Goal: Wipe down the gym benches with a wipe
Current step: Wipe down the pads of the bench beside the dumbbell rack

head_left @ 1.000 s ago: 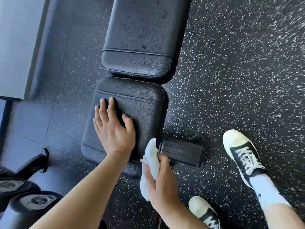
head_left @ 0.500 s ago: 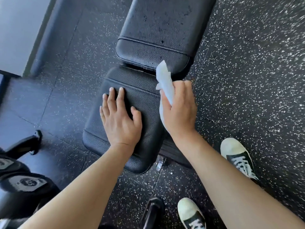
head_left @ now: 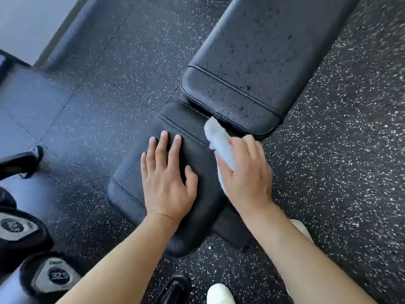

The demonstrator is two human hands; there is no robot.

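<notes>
The white wipe [head_left: 220,142] is bunched in the right hand [head_left: 245,172], whose fingers curl round it so that only a crumpled end sticks out, close over the gap where the seat pad [head_left: 188,126] meets the long back pad [head_left: 263,62] of the bench. The left hand [head_left: 167,172] lies flat with straight fingers on the seat pad, holding nothing. The risk I see is that so tight a wad puts little cloth on the leather, so a stroke may leave streaks or miss the seams and the gap; the dark specks on the back pad could well be left behind. The braced left hand also covers part of the seat, and that patch will go unwiped unless it lifts. Around the bench lie speckled rubber flooring [head_left: 339,172], dumbbells [head_left: 54,275] at the lower left, and white shoes [head_left: 220,295] near the bench foot, none blocking the pads.
</notes>
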